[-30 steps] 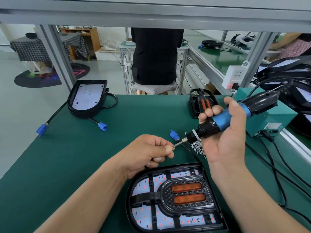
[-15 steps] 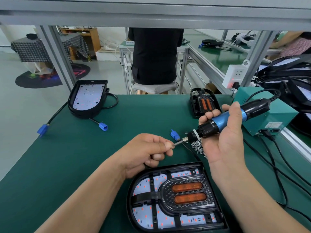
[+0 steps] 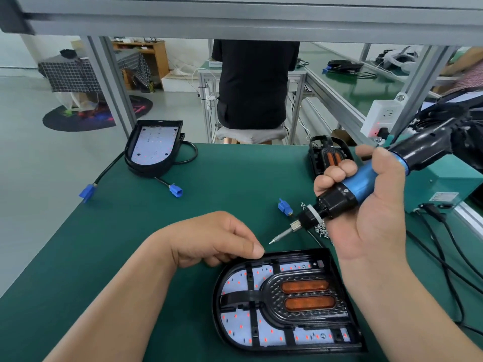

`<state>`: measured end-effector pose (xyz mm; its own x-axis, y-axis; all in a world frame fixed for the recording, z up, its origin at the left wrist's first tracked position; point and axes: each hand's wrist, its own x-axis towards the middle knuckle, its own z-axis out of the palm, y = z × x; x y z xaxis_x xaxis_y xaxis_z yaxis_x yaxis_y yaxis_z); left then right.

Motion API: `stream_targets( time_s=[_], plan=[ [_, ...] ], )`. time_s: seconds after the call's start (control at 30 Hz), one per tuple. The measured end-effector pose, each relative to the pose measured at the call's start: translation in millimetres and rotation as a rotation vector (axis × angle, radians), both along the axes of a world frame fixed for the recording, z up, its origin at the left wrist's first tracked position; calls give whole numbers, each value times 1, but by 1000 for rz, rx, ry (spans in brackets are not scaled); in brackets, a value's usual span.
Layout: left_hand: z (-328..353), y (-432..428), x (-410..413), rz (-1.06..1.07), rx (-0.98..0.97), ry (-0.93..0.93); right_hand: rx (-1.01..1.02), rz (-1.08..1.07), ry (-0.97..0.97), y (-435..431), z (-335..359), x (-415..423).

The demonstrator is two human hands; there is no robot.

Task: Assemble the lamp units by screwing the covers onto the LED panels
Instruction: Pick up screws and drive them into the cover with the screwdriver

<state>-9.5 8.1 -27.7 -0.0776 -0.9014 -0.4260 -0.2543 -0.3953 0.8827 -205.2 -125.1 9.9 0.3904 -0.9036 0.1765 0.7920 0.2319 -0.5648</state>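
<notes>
A black lamp unit lies on the green mat near me, its cover with two orange reflectors sitting over the white LED panel. My right hand grips a blue and black electric screwdriver, tilted down to the left. The bit tip hovers just above the unit's top edge. My left hand rests at the unit's top left rim, thumb touching it, fingers curled under. Nothing shows in its fingers.
A pile of small screws and a blue connector lie behind the unit. Another LED panel sits at the back left, a spare cover at the back right. A teal power box and cables fill the right side.
My left hand has left the screwdriver bit and dropped to the lamp unit's top rim. The screwdriver now tilts lower, its tip closer to the unit.
</notes>
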Motion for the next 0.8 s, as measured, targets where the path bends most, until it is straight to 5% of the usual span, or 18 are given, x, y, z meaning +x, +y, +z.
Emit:
stream_targets(
  time_s=[0.8],
  plan=[
    [1, 4, -6, 22, -38, -22, -367, 205, 205, 34, -5, 21]
  ],
)
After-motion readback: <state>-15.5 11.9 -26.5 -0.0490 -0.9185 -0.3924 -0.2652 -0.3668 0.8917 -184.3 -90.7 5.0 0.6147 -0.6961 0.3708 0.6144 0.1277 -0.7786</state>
